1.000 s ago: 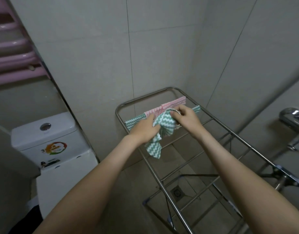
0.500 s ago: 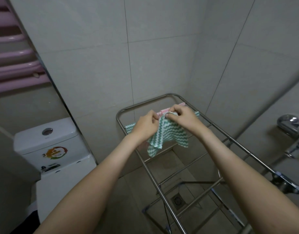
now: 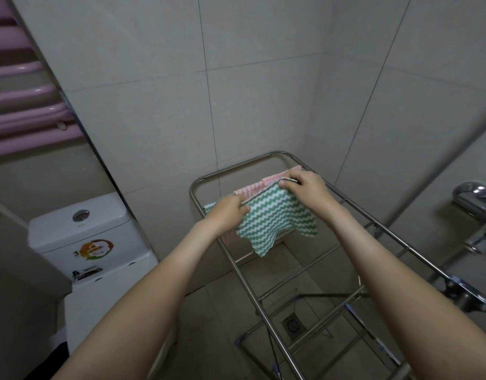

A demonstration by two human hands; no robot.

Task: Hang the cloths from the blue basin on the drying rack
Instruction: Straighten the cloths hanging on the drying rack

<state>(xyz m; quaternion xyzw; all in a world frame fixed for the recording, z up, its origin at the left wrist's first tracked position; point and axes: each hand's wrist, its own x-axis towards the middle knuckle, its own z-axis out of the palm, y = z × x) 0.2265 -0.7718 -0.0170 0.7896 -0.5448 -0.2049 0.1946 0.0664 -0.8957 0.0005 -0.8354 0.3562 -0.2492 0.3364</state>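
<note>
Both hands pinch the top hem of a soft green zigzag cloth, left hand and right hand stretching it flat over the rack of round steel tubes, just before a pink cloth.

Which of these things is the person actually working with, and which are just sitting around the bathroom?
Part of the job:
green cloth, pinched along its top edge by left hand and right hand; rack; pink cloth hanging on it.

Just there:
toilet; tap; floor drain; pink rails.
</note>
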